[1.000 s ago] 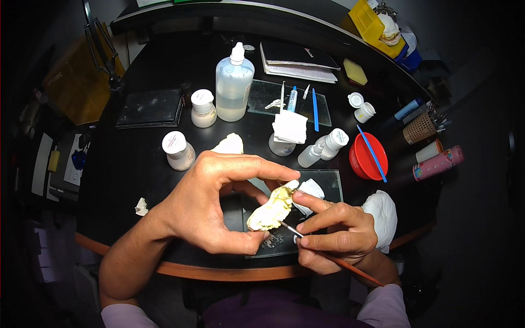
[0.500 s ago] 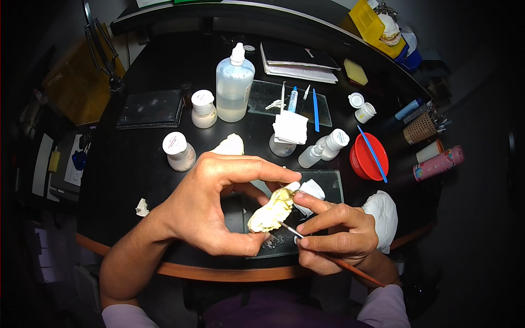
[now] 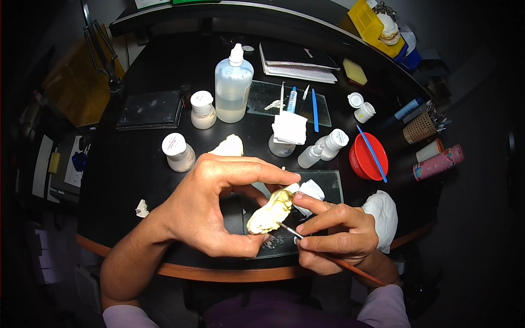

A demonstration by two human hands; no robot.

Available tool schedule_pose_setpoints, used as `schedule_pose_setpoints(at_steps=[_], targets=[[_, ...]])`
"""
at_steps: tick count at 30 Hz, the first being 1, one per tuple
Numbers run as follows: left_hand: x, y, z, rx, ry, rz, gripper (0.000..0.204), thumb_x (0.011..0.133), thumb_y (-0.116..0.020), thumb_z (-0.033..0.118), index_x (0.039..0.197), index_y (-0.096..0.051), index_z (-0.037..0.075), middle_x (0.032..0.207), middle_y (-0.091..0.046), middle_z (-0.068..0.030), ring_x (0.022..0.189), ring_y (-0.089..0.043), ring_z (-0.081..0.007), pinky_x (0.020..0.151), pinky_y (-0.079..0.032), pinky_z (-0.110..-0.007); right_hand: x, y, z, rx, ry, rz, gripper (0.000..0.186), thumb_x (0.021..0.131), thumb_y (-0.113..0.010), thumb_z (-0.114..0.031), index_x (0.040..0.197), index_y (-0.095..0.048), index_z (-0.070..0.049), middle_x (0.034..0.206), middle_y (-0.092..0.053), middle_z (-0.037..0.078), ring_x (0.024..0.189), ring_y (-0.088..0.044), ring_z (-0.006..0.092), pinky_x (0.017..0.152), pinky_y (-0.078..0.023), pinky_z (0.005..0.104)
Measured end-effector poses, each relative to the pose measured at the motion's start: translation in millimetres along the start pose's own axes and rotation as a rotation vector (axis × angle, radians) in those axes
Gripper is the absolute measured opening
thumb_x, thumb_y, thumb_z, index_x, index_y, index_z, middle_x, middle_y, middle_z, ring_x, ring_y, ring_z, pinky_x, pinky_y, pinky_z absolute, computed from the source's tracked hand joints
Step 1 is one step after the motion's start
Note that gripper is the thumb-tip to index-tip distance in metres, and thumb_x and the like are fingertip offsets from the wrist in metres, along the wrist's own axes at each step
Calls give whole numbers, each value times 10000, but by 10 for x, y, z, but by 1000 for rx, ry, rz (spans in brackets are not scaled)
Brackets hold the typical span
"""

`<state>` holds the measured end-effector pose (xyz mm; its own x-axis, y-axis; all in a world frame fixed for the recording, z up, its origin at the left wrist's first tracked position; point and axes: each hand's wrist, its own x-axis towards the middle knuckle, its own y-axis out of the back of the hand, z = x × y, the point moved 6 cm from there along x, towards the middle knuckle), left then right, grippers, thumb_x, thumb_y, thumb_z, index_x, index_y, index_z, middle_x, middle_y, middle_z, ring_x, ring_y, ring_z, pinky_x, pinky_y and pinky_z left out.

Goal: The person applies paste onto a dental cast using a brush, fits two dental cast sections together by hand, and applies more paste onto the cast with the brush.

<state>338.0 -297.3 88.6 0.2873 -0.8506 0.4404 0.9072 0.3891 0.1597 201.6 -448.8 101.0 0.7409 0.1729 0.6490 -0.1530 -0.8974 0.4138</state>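
My left hand (image 3: 199, 208) grips a pale yellow dental cast (image 3: 269, 217) between curled fingers above and the thumb below. A slim brush (image 3: 354, 270) with a reddish-brown handle and metal ferrule is pinched in my right hand (image 3: 343, 236). Its tip meets the cast's lower right side, and my right index finger rests near the cast's upper right end. Both hands hover over a glass slab (image 3: 333, 183), where a crumpled white tissue (image 3: 310, 191) lies partly behind my right fingers. Another pale yellow piece (image 3: 228, 146) shows beyond my left hand, partly covered by it.
Beyond my hands stand white-capped jars (image 3: 179, 154), a large dropper bottle (image 3: 233, 90) and small bottles (image 3: 311, 156). A red bowl (image 3: 358, 169) with a blue stick (image 3: 372, 153) across it sits to the right, near a white wad (image 3: 381, 218). The table's wooden edge (image 3: 219, 273) runs in front.
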Motion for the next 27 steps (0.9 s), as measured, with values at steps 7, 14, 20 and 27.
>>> schedule_pose_setpoints(at_steps=[7,14,20,27], targets=[[2,9,-2,10,14,-10,768,632,-835,18,1368,-644,-90,1261,-693,-244,1161,-709,-285,962,-626,-377,5,-1,5,-17,-12,-5,214,729,-827,21,939,-814,-20,953,-757,142,1168,-725,429,1023,-595,541],[-1,8,-5,15,11,1,763,631,-832,16,1366,-651,-82,1269,-694,-242,1160,-711,-280,958,-624,-366,0,2,6,-6,-2,-2,222,728,-822,26,945,-812,-21,948,-759,141,1162,-727,433,1027,-592,541],[-6,9,7,47,17,-10,765,629,-832,17,1367,-652,-82,1275,-695,-240,1151,-711,-272,937,-621,-351,4,5,-3,-10,-11,2,234,717,-811,36,945,-812,-22,945,-760,141,1153,-729,440,1023,-592,541],[-5,10,4,36,12,-9,767,627,-830,18,1366,-653,-84,1274,-696,-242,1153,-710,-271,938,-620,-353,8,-4,9,-13,-9,-2,229,717,-822,38,937,-821,-27,943,-763,138,1152,-732,431,1033,-584,553]])
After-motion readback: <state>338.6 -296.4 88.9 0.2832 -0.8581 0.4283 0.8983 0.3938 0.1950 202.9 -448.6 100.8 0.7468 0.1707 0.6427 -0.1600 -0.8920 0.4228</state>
